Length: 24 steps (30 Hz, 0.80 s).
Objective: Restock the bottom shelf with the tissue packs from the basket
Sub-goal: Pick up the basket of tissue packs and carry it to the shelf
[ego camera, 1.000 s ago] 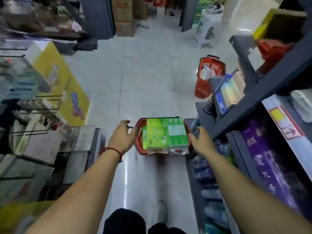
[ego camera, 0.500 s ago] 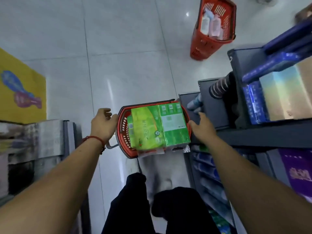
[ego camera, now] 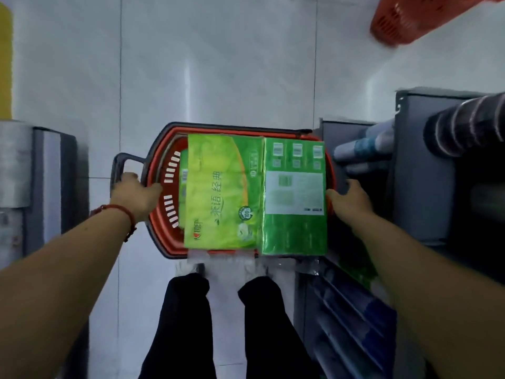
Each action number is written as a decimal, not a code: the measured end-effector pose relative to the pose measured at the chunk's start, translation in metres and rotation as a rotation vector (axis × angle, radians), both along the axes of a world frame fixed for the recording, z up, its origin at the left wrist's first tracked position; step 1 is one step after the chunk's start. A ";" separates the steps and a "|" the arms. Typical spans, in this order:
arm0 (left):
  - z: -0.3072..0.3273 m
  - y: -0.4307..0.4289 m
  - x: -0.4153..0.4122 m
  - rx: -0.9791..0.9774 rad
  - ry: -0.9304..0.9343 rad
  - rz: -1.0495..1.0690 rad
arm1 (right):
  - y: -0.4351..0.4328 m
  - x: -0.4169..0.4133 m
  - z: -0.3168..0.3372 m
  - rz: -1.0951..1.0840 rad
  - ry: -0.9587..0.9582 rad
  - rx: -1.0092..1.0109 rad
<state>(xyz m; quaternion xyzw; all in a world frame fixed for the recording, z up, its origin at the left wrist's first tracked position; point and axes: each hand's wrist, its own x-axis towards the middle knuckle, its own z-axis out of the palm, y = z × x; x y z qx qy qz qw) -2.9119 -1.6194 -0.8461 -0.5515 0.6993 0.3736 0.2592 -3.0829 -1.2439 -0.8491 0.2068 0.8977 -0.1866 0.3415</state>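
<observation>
A red basket (ego camera: 158,170) with a dark rim sits low over the white floor, right in front of my feet. Two large green tissue packs fill it: a lighter one (ego camera: 221,192) on the left and a darker one (ego camera: 295,198) on the right. My left hand (ego camera: 136,195) grips the basket's left end by its grey handle. My right hand (ego camera: 352,201) holds the basket's right end, beside the darker pack. The bottom shelf (ego camera: 355,318) lies to the right, below my right arm, with blue packs and a bit of green showing.
A grey shelf unit (ego camera: 426,165) with rolled goods stands at the right. Another red basket (ego camera: 410,23) is at the top right on the floor. A grey fixture (ego camera: 41,181) borders the aisle on the left. My dark trouser legs (ego camera: 218,324) are below the basket.
The view has tilted down and moved closer, so the basket now looks larger and sits just above my feet. Both hands keep their hold on the basket's ends.
</observation>
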 end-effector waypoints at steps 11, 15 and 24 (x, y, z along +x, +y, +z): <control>-0.084 -0.010 0.028 0.095 0.001 0.219 | 0.018 -0.022 -0.080 -0.205 -0.128 -0.101; -0.072 -0.008 0.027 0.187 0.028 0.230 | 0.020 -0.030 -0.091 -0.211 -0.129 -0.091; -0.023 -0.022 0.124 0.137 0.073 0.415 | -0.046 -0.019 -0.014 -0.221 -0.050 -0.229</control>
